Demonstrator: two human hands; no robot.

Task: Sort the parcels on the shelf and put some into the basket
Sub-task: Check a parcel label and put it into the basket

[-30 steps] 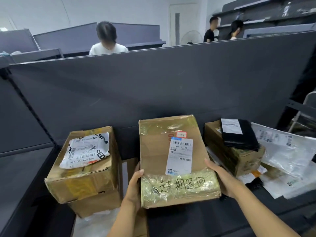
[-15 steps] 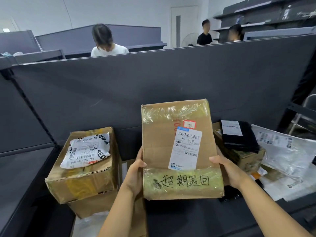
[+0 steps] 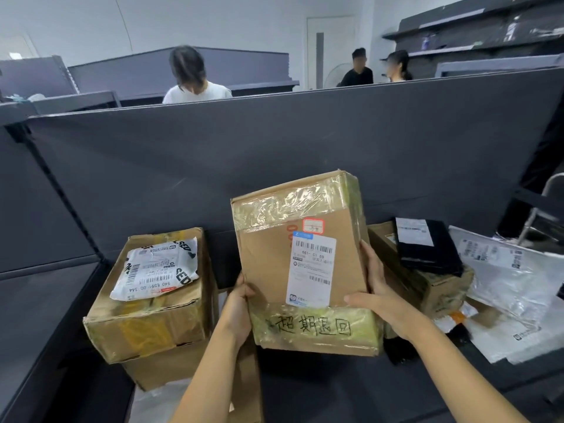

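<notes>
Gripping a taped cardboard box (image 3: 300,264) by its lower sides, left hand (image 3: 236,309) and right hand (image 3: 377,293) closed around it, tilted label-up above the shelf (image 3: 45,300), presumably for reading; basket not in view.

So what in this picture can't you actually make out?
All in the head view:
- The basket: not in frame.
- The shipping label on the held box: print too small to read.
- The left hand: fingers hidden behind the box.
- The lower carton on the left: mostly covered by the carton stacked on it.
- The people behind the partition: cut off below the shoulders.
</notes>
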